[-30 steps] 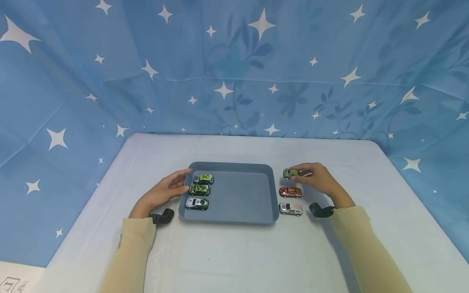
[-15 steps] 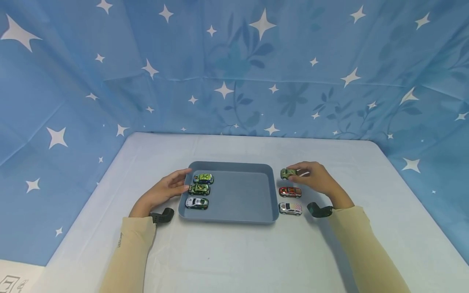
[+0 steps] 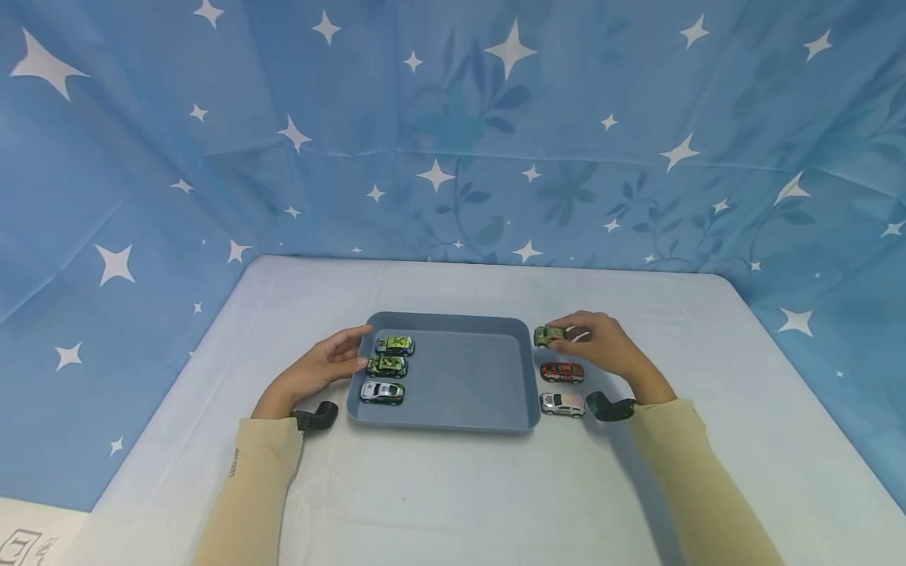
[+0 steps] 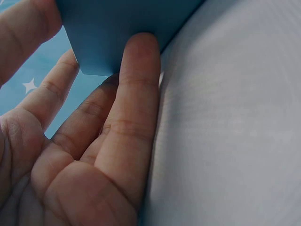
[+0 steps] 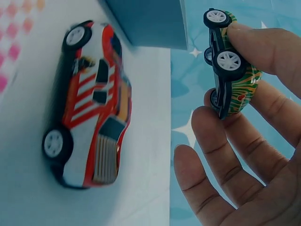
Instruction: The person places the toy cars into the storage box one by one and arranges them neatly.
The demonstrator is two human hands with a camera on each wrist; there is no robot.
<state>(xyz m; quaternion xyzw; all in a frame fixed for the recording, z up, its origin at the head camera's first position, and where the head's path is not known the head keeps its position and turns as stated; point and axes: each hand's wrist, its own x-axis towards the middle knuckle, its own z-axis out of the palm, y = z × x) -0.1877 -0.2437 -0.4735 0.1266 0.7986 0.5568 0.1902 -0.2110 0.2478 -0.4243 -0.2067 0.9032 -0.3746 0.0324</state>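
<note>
My right hand (image 3: pixel 602 343) pinches a camouflage-green toy car (image 3: pixel 549 336) by its rear end, thumb on one side and fingers on the other. In the right wrist view this toy car (image 5: pixel 229 61) hangs with its dark underside and white-spoked wheels turned left. My left hand (image 3: pixel 318 371) lies at the left wall of the blue-grey tray (image 3: pixel 467 429), fingertips at its rim and fairly straight. The left wrist view has fingers (image 4: pixel 140 89) against the outer wall of the tray (image 4: pixel 113 33). Inside stand a yellow-green car (image 3: pixel 395 346), a green-black car (image 3: pixel 387 367) and a white-green car (image 3: pixel 382 393).
Right of the tray, a red toy car (image 3: pixel 562 373) and a white one (image 3: pixel 562 405) stand on the white table (image 3: pixel 453 503). A blue star-patterned cloth (image 3: pixel 453 134) hangs behind. Black cameras (image 3: pixel 610 407) sit on both wrists.
My right hand has moved a little left with the camouflage-green toy car, bringing it up to the tray's right edge. The left hand and the other toy cars have stayed put.
</note>
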